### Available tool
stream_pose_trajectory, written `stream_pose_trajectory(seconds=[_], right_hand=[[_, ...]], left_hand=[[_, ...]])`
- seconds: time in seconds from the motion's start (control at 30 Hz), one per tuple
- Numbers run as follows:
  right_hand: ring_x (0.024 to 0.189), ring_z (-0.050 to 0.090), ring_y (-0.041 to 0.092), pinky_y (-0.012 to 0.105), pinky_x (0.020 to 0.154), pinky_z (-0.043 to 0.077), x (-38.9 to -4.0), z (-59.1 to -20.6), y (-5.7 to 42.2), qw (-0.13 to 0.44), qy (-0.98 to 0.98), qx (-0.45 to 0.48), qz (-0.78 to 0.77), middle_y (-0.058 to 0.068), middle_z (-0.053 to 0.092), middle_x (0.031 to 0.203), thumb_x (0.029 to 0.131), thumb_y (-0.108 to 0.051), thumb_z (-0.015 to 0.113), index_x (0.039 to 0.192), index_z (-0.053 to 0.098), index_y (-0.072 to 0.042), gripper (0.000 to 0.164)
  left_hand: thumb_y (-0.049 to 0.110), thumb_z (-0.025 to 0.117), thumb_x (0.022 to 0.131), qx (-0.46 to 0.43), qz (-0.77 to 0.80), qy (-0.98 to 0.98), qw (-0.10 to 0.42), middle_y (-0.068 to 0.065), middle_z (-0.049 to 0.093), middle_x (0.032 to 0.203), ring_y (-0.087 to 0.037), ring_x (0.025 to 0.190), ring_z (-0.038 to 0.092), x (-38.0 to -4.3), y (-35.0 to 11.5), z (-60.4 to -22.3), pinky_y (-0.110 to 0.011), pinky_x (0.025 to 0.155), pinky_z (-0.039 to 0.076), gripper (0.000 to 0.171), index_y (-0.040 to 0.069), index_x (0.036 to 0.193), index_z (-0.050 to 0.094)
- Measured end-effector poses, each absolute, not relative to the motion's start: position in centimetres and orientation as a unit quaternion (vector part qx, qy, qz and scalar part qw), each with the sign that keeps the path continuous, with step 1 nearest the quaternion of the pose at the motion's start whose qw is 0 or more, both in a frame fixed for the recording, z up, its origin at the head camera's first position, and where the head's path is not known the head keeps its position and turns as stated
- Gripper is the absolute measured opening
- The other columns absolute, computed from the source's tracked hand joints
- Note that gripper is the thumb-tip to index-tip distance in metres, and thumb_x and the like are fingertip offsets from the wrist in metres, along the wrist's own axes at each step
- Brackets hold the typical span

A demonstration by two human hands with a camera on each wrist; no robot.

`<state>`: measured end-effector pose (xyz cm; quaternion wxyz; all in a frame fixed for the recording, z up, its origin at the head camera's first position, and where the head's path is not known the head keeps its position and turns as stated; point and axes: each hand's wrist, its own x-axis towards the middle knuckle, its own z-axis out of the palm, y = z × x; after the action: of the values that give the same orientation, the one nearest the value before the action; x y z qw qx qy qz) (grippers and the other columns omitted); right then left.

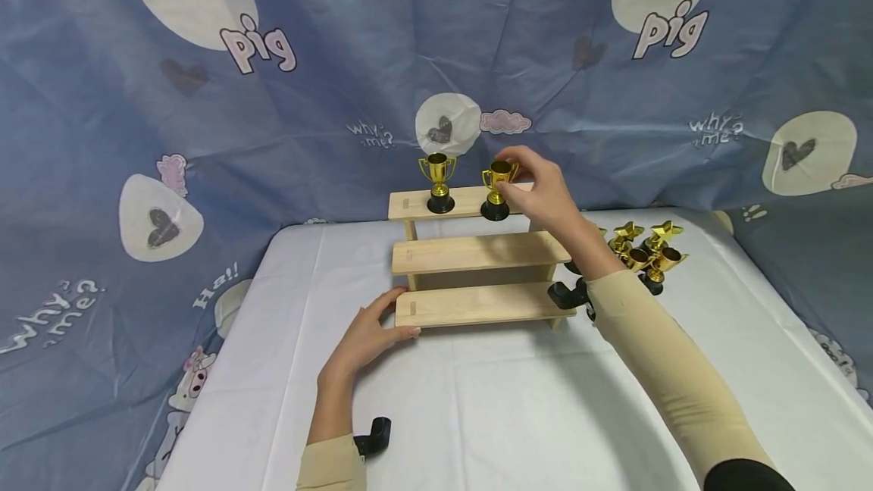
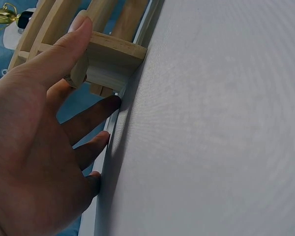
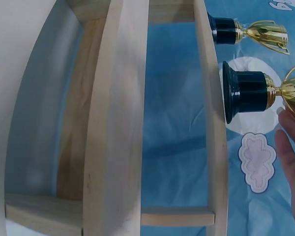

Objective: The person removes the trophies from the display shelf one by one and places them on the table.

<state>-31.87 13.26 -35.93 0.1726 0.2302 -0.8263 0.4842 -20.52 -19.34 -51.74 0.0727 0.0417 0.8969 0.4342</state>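
Note:
A three-tier wooden display stand [image 1: 483, 254] stands on the white-covered table. My left hand [image 1: 364, 336] grips the left end of its lowest step, thumb at the front edge and index finger behind; the other fingers are spread in the left wrist view. With thumb and fingers, my right hand [image 1: 546, 192] pinches a gold trophy cup [image 1: 500, 171] by its cup. Its black base [image 3: 250, 91] is upright at the top step; whether it bears full weight there I cannot tell. To its left, another gold trophy cup [image 1: 439, 201] stands on the same step.
Right of the stand, partly behind my right forearm, several small trophies gather: star-topped trophies [image 1: 664, 232] and cup trophies [image 1: 664, 260]. A blue printed cloth [image 1: 382, 44] hangs behind the table [image 1: 477, 415].

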Motion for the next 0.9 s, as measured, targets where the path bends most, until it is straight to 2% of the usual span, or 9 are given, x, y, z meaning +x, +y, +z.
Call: stream_pose_trajectory(seconds=[0.2,0.43,0.7,0.77,0.9], right_hand=[[0.089,0.064,0.018,0.035,0.086,0.054,-31.4,-36.1,14.0,0.19,-0.83,0.232,0.47,0.004,0.068,0.109,0.086,-0.012,0.072,0.12,0.065,-0.015,0.035],[0.09,0.062,0.017,0.045,0.088,0.054,-30.8,-36.3,14.7,0.198,-0.825,0.241,0.47,0.004,0.068,0.107,0.086,-0.013,0.072,0.119,0.064,-0.015,0.034],[0.089,0.062,0.015,0.046,0.088,0.054,-29.8,-36.4,15.5,0.213,-0.823,0.236,0.471,0.004,0.068,0.104,0.086,-0.01,0.072,0.118,0.065,-0.014,0.033],[0.089,0.062,0.013,0.043,0.088,0.054,-29.6,-36.5,15.8,0.219,-0.822,0.231,0.472,0.005,0.067,0.103,0.087,-0.009,0.071,0.119,0.065,-0.013,0.033],[0.091,0.061,0.01,0.029,0.088,0.054,-29.2,-36.7,16.5,0.226,-0.82,0.23,0.472,0.004,0.067,0.104,0.087,-0.007,0.07,0.119,0.064,-0.011,0.033]], left_hand=[[0.057,0.082,0.073,0.041,0.434,0.897,0.075,-0.002,0.045,0.155,-0.027,0.15,0.032,-20.5,-19.2,-51.6,-0.057,0.127,0.0,0.085,0.036,0.146,0.046],[0.056,0.082,0.073,0.038,0.429,0.899,0.079,-0.001,0.042,0.157,-0.028,0.151,0.03,-20.5,-19.2,-51.5,-0.057,0.127,-0.001,0.085,0.037,0.147,0.045],[0.057,0.082,0.073,0.037,0.429,0.899,0.082,-0.002,0.043,0.157,-0.028,0.151,0.03,-20.5,-19.3,-51.6,-0.057,0.127,-0.001,0.086,0.038,0.147,0.044],[0.058,0.082,0.073,0.039,0.429,0.899,0.081,-0.002,0.043,0.157,-0.028,0.151,0.03,-20.5,-19.3,-51.7,-0.057,0.127,-0.001,0.086,0.037,0.147,0.044],[0.056,0.082,0.073,0.041,0.431,0.898,0.078,-0.002,0.045,0.155,-0.028,0.151,0.031,-20.5,-19.3,-51.6,-0.058,0.127,-0.001,0.085,0.036,0.147,0.045]])
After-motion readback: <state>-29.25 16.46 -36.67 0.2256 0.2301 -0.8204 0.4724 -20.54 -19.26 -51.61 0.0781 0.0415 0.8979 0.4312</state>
